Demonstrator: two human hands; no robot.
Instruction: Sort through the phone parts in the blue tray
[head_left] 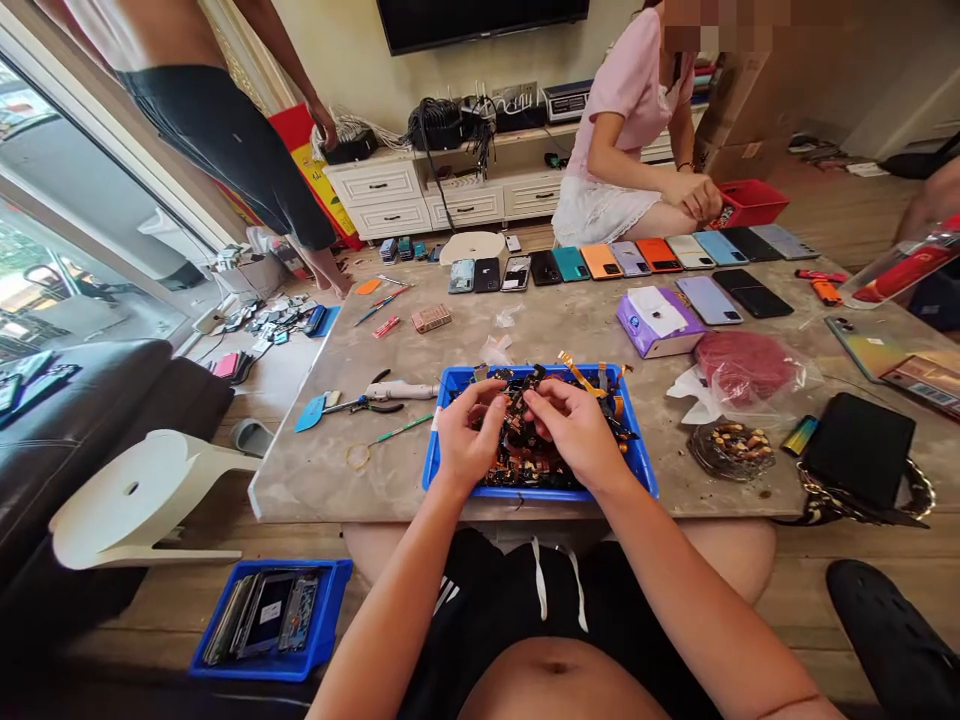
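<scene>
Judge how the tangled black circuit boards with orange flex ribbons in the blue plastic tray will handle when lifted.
The tangled black circuit boards probably feel light and fairly stiff, though small parts may be fragile. The thin orange flex ribbons look floppy and apt to snag. Lifting one from the blue plastic tray may drag others along.

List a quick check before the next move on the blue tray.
Hands: ok. The left hand and right hand both touch the boards above the tray.
Tray: ok. The tray sits flat on the table, near its front edge.
Flex: not ok. An orange flex overhangs the tray's far rim.
Pliers: ok. The pliers lie apart, left of the tray.
Board damage: cannot tell. Too small to see.
</scene>
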